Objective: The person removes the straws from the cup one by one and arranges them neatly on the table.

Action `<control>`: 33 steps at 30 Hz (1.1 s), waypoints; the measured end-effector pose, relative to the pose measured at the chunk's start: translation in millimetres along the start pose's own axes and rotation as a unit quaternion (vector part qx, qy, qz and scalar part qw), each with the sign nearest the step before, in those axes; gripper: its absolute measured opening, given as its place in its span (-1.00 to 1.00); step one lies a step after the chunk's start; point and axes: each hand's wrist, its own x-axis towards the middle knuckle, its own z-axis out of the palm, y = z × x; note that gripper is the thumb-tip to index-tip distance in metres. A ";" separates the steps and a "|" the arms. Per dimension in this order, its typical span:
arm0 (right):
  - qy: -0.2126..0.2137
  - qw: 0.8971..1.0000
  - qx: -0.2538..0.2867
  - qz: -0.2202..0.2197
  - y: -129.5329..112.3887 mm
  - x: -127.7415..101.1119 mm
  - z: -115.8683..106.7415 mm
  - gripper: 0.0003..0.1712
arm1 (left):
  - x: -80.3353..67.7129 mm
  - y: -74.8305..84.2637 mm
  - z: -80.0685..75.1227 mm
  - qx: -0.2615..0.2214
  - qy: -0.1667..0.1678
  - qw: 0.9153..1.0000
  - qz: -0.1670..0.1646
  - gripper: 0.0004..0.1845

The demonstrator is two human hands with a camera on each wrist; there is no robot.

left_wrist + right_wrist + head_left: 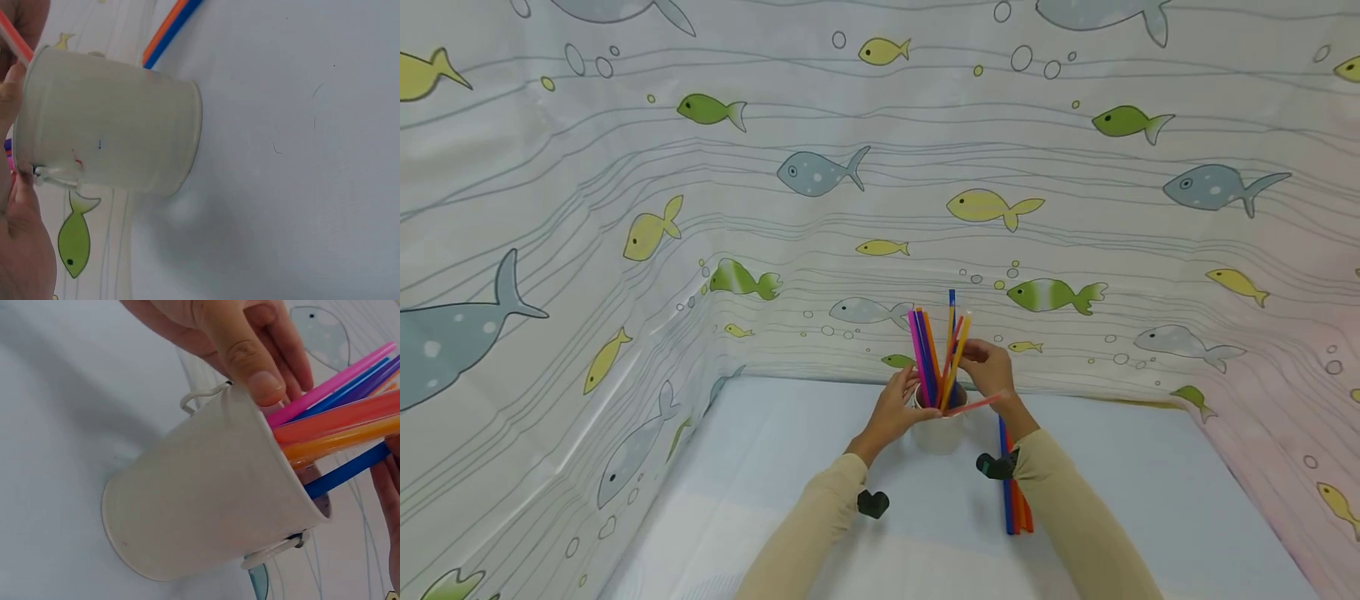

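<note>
A white metal bucket (938, 435) with small side handles stands upright at the far side of the table. Several long coloured straws lean in it, among them a pink straw (331, 384), a yellow one (957, 358) and an orange one (350, 437). My left hand (897, 408) holds the bucket's rim, thumb at the front edge and fingers behind. From the other side, my right hand (990, 371) pinches a blue straw (347, 470) whose lower end is inside the bucket. A red straw (976, 405) slants out over the rim toward my right wrist.
More straws (1017, 504), blue, red and orange, lie together on the pale table (760, 500), partly under my right forearm. A fish-patterned sheet (820, 242) rises behind the bucket and along both sides. Dark wrist pieces (873, 503) hang below both sleeves.
</note>
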 end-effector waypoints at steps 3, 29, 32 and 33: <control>0.012 1.000 -0.007 0.000 -9.6 1.9 -6.6 -0.71 | 0.1 0.2 -1.0 -0.001 -0.002 1.000 0.000 0.13; 0.062 0.993 0.058 -0.085 -102.7 8.2 -84.9 -0.65 | -1.7 0.8 -1.2 -0.011 -0.006 1.000 0.006 0.15; 0.064 0.993 0.062 -0.076 -93.5 9.0 -93.8 -0.63 | -1.4 -0.8 -0.9 -0.010 -0.006 1.000 0.008 0.14; 0.065 0.993 0.063 -0.074 -87.6 10.2 -96.5 -0.63 | -1.3 -1.3 -0.8 -0.010 -0.006 1.000 0.009 0.14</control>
